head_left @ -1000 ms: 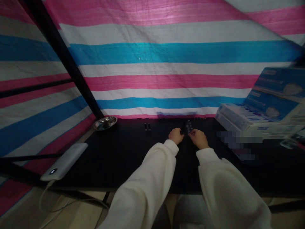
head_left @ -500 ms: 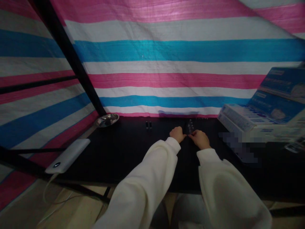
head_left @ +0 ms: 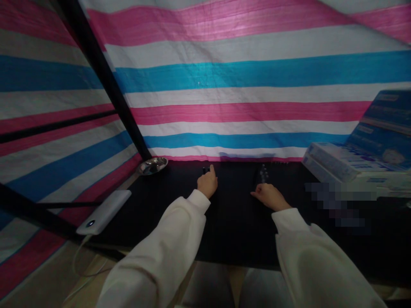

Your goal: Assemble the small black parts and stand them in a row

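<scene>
Because the lighting is dim, the small items on the tabletop can be read only in outline. The person's left hand (head_left: 207, 182) rests near the far edge of a black tabletop (head_left: 231, 239), fingers loosely curled and thumb raised. Its fingertips are at or just beside some small dark objects (head_left: 204, 170), partly hidden; whether it has hold of them cannot be determined. The right hand (head_left: 269, 196) lies open and palm down, fingers extended toward the table's centre, holding nothing visible. Just ahead of it stands a small cluster of glossy, beaded pieces (head_left: 263, 174), too small to identify. Both forearms are covered by thick cream sleeves (head_left: 160, 244) of a soft, fleece-like fabric.

At the far left edge of the table sits a shallow polished steel dish (head_left: 153, 166). Nearer, a white power bank (head_left: 103, 212) with a rounded body and a lit indicator lies at the table edge, a pale cable (head_left: 84, 263) trailing down from it. To the right, white cartons (head_left: 330, 161) lie stacked, with a blue carton (head_left: 382, 137) printed with a white face mask leaning above them; the lettering is illegible. Woven tarpaulin (head_left: 244, 72) in pink, white and blue stripes forms the backdrop, crossed by a black pole (head_left: 105, 81).
</scene>
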`<state>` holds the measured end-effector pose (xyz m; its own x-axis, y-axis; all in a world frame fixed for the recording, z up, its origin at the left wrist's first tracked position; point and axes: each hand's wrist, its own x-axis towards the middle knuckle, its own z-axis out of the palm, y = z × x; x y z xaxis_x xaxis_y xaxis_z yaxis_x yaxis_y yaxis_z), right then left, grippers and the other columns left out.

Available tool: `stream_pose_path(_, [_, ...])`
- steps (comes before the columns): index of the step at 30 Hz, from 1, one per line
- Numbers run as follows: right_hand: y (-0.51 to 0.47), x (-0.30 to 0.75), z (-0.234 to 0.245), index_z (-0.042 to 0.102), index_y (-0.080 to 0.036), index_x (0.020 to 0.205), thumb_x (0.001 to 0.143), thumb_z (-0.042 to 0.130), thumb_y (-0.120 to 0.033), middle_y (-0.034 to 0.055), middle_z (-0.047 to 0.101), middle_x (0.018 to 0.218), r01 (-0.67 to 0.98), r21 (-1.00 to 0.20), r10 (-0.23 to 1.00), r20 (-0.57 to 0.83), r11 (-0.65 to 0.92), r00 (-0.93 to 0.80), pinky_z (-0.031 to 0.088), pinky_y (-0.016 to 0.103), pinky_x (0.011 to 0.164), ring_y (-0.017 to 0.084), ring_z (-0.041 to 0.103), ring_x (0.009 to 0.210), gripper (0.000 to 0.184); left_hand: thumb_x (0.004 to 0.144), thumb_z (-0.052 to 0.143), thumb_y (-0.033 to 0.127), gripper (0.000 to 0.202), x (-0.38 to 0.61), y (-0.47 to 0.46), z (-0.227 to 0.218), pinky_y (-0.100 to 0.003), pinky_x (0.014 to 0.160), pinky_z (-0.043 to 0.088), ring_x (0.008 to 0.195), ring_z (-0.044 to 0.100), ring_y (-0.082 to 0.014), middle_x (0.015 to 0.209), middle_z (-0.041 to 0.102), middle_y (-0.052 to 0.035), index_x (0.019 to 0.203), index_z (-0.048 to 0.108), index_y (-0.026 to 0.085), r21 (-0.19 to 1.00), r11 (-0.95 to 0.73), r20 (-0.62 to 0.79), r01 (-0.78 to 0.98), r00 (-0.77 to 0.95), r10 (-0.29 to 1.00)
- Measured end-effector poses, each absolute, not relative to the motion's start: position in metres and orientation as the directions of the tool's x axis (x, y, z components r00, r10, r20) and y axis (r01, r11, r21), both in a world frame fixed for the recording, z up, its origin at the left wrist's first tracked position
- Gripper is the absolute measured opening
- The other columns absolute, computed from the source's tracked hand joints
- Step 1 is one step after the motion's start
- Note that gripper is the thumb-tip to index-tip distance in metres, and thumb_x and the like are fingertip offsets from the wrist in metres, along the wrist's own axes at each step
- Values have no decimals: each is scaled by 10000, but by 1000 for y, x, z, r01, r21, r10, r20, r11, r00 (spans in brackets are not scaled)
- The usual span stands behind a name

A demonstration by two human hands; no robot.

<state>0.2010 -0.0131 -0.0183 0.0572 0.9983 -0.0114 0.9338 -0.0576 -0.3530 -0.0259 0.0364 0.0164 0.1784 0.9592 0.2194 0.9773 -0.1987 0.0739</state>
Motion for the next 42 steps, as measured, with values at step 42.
stream_pose_path(42, [-11,134,-22,527,-158,796,730,457,-490,-11,516,602,302,-898,946,321,321,-52,360,197,428,76,449,462,346,716,505,436,318,-13,10,-1,-152,270,213,267,374,-19,586,538,37,805,455,136,984,-179,178,-17,243,954])
